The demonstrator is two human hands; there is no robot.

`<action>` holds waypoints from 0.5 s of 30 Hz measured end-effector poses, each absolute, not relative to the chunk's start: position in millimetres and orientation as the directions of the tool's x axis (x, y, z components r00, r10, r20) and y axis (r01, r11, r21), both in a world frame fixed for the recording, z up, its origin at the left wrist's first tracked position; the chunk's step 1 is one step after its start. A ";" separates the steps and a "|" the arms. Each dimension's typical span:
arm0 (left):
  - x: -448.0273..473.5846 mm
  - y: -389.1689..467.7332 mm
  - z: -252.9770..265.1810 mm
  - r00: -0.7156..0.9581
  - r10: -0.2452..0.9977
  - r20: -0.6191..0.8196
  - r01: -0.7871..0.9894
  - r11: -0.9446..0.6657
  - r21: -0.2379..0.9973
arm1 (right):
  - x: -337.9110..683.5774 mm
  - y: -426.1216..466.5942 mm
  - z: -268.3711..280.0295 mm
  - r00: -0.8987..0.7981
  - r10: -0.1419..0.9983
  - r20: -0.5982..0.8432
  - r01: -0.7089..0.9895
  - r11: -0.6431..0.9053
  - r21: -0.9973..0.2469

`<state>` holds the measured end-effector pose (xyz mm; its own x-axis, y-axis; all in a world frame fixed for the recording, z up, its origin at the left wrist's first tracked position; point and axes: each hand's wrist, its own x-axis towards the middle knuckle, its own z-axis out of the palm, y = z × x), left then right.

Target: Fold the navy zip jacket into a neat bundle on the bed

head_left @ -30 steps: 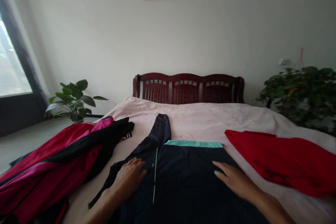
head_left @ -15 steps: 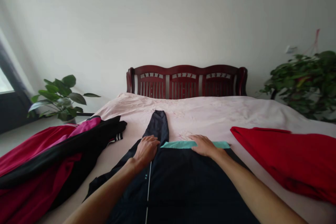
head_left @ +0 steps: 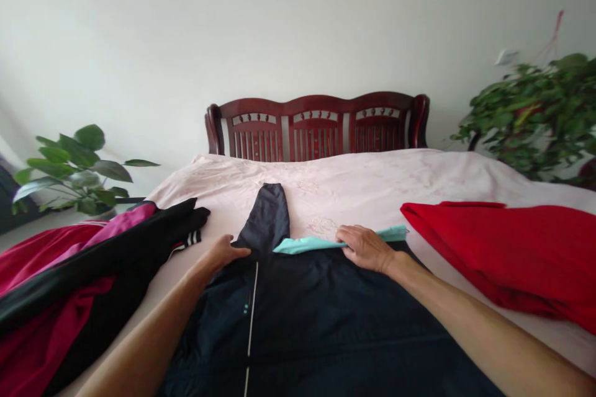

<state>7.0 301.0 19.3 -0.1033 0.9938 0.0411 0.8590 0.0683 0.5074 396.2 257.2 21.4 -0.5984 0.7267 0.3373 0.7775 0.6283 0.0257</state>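
A dark navy jacket (head_left: 335, 310) with a thin white line down its left part lies spread on the bed. One sleeve (head_left: 267, 211) points toward the headboard. Along its far edge runs a teal strip (head_left: 310, 244), bunched and slightly lifted in the middle. My right hand (head_left: 365, 248) has its fingers curled over this strip, gripping the cloth. At the base of the sleeve, my left hand (head_left: 226, 253) rests against the jacket's left edge, thumb stretched out apart from the fingers, which are partly hidden.
A black and magenta garment (head_left: 93, 273) lies on the left, a folded red garment (head_left: 503, 260) on the right. Beneath them is a pale pink bedsheet (head_left: 354, 180). Beyond stands a dark red wooden headboard (head_left: 316, 127), with leafy plants (head_left: 79, 161) at both sides.
My left hand has moved left, off the strip's end to the sleeve base. My right hand has closed on the teal strip, which is now creased and tilted. The view has shifted slightly.
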 end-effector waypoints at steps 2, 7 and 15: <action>3.0 287.6 21.9 -0.073 0.992 0.102 0.828 0.003 0.561 | 400.1 242.3 20.0 -0.640 0.667 0.381 0.736 0.674 0.057; -14.6 231.8 7.9 0.113 0.946 0.304 0.766 -0.278 0.580 | 419.9 196.4 6.5 -0.677 0.623 0.392 0.681 0.732 0.015; -34.9 178.6 -7.9 0.247 0.921 0.301 0.697 -0.385 0.605 | 444.3 171.6 -1.1 -0.489 0.797 0.355 0.800 0.572 -0.182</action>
